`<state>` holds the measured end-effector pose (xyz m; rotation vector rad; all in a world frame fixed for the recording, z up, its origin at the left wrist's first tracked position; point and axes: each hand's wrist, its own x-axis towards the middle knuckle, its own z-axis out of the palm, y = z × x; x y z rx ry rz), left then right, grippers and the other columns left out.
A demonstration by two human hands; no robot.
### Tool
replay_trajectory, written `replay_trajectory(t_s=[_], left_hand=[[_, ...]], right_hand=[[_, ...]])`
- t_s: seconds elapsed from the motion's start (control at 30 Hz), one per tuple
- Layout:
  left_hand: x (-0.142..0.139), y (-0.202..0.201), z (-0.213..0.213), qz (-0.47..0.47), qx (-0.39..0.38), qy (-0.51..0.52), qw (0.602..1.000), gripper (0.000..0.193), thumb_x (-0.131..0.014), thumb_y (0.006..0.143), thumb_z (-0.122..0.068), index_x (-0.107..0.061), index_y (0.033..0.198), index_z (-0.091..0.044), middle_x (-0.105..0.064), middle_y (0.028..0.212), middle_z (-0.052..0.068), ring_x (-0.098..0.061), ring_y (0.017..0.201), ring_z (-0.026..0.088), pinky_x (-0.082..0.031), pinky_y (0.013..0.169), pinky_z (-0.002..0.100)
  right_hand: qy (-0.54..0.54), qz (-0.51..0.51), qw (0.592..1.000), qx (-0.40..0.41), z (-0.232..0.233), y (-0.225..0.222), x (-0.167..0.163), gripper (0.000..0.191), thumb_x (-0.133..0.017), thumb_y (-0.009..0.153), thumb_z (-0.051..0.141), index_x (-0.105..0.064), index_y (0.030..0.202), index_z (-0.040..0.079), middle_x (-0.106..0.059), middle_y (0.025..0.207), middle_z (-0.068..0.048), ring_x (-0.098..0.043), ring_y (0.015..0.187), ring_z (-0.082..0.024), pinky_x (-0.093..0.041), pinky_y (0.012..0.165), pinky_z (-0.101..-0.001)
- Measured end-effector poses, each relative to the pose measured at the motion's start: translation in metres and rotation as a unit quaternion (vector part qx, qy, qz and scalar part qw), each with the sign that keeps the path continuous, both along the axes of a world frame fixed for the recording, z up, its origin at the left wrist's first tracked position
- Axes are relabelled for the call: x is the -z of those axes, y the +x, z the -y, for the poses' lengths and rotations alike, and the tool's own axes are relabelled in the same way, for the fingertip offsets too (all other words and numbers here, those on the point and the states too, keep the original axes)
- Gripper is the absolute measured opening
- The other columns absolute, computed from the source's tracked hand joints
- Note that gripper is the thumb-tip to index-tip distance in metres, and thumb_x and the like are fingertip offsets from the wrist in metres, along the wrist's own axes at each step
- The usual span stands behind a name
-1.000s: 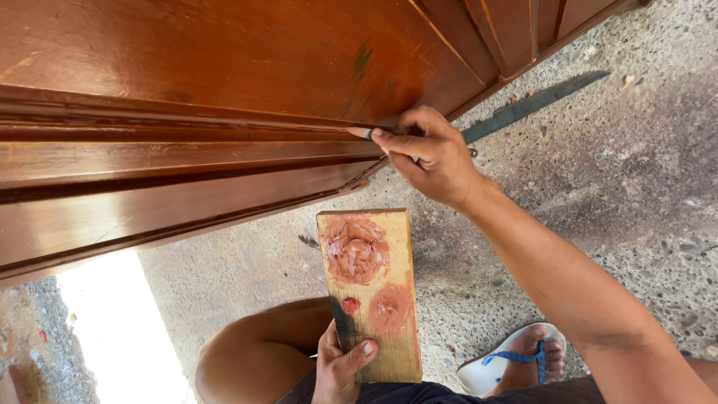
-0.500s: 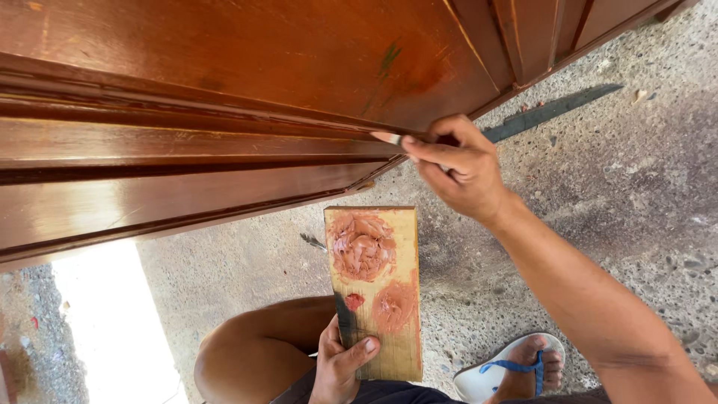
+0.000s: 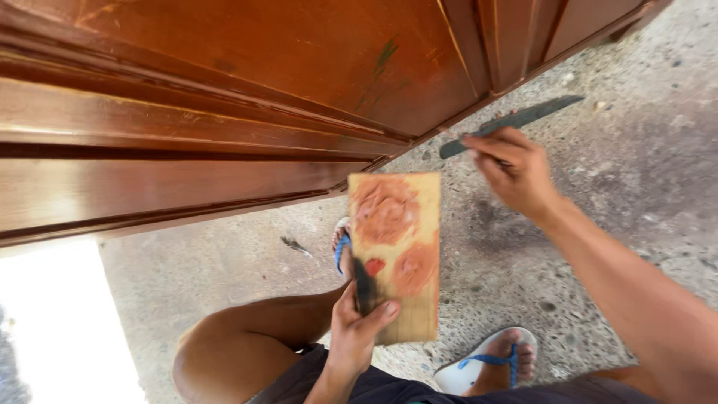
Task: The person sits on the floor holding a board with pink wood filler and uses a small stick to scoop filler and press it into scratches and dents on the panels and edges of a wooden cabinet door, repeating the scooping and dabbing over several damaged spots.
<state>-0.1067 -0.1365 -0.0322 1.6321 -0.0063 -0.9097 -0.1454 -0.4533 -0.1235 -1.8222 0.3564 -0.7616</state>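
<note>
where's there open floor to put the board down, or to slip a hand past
Bare concrete floor lies right of the right hand, and another patch between the wooden door and the bent knee. It is crowded near the left hand, the putty-smeared board and both sandalled feet.

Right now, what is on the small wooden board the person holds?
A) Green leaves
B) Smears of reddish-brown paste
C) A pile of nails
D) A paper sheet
B: the wooden board, gripped at its lower edge by the left hand, carries round reddish-brown smears of paste on its upper face, while the right hand is off to the side near the brown wooden door.
</note>
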Motion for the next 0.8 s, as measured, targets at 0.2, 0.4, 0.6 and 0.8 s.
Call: replay_trajectory(t_s=[0.2,0.4,0.6,0.8], left_hand=[[0.006,-0.019,0.074,-0.042,0.03,-0.045,0.998,0.036,-0.074,0.088,-0.003,-0.062,0.12,0.009,-0.073,0.103,0.011,-0.069,0.093,0.015,-0.059,0.088,0.032],[0.0,-0.028,0.101,-0.05,0.046,-0.105,0.992,0.033,-0.072,0.091,0.0,-0.059,0.121,0.009,-0.073,0.107,0.013,-0.07,0.096,0.015,-0.059,0.093,0.033],[-0.016,-0.032,0.105,-0.037,0.068,-0.104,0.992,0.037,-0.073,0.09,-0.002,-0.059,0.123,0.007,-0.072,0.108,0.011,-0.068,0.096,0.013,-0.058,0.091,0.029],[-0.019,-0.031,0.105,0.01,0.099,-0.076,0.992,0.036,-0.077,0.089,-0.008,-0.062,0.119,0.006,-0.074,0.104,0.01,-0.068,0.092,0.011,-0.057,0.085,0.028]], right_hand=[[-0.124,-0.242,0.962,0.038,-0.026,-0.138,-0.118,0.036,-0.069,0.093,0.005,-0.072,0.129,0.007,-0.068,0.096,-0.01,-0.064,0.066,-0.021,-0.052,0.056,-0.0351],[-0.217,-0.253,0.941,0.061,-0.061,-0.155,-0.146,0.035,-0.075,0.081,0.007,-0.077,0.115,0.014,-0.066,0.098,-0.003,-0.064,0.081,-0.023,-0.054,0.064,-0.0373],[-0.233,-0.25,0.936,0.081,-0.059,-0.154,-0.142,0.034,-0.077,0.081,0.008,-0.079,0.114,0.016,-0.066,0.097,-0.002,-0.064,0.081,-0.023,-0.054,0.064,-0.0376],[-0.182,-0.234,0.953,0.067,-0.062,-0.155,-0.135,0.03,-0.074,0.082,0.005,-0.078,0.111,0.01,-0.068,0.094,-0.005,-0.068,0.077,-0.022,-0.055,0.061,-0.0361]])
